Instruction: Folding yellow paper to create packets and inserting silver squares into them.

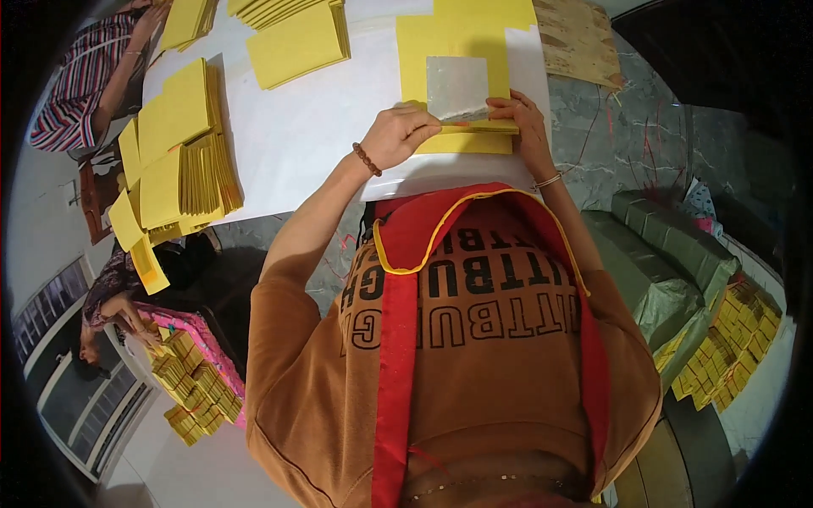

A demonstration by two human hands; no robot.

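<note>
The left hand (405, 133) is lying curled, knuckles up, on the near left corner of a small stack of yellow paper sheets (464, 140) at the near edge of the white table (322, 118), pressing it down rather than gripping; the right hand (523, 118) is pinching the stack's right edge between thumb and fingers; a square silver foil sheet (457, 87) is lying on the yellow paper just beyond both hands, touching their fingertips; larger fanned piles of yellow sheets (182, 152) are sitting well apart on the table's left side; another person's striped sleeve (76, 89) is showing at the far left; bundled yellow packs (732, 343) are resting low on the right.
</note>
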